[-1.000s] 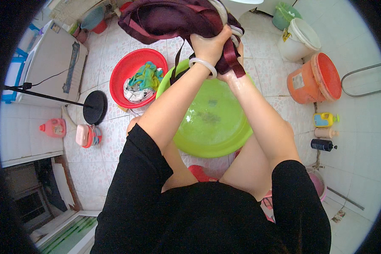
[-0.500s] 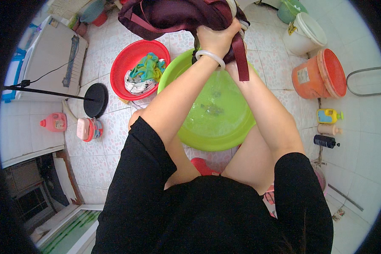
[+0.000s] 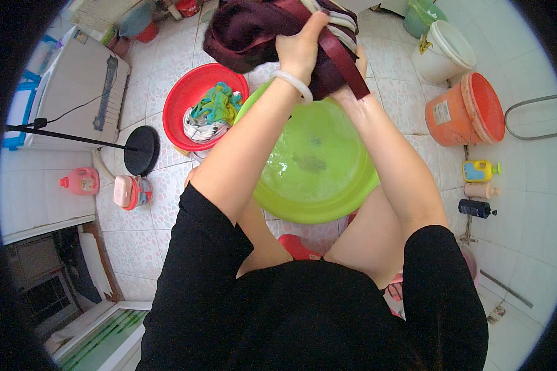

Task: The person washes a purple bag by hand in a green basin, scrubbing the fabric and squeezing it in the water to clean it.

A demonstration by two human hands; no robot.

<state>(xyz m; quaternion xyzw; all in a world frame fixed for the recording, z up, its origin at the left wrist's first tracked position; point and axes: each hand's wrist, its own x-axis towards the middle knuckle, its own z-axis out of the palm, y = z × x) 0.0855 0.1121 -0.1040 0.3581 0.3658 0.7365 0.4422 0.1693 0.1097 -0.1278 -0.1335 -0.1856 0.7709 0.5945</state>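
Observation:
A bunched dark maroon garment (image 3: 247,34) with a loose ribbon-like strap and pale bands is held up at the top of the view. My left hand (image 3: 301,49) is closed round it, a white bangle on the wrist. My right hand (image 3: 360,65) grips it from the far right side; the cloth covers most of its fingers. One end of the strap hangs over my right wrist. Beneath my forearms stands a green basin (image 3: 315,213) of water, with dark blurred patches showing in it.
Left of the green basin is a red basin (image 3: 178,102) holding a blue-green and yellow cloth and white cloth. Along the right wall stand a white bucket (image 3: 440,52), an orange bucket (image 3: 445,114) and several bottles. A black round stand base (image 3: 142,151) sits on the left floor.
The maroon garment has shifted right and is bunched closer together. My left hand has risen slightly, and my right hand now sits farther right along the cloth's edge.

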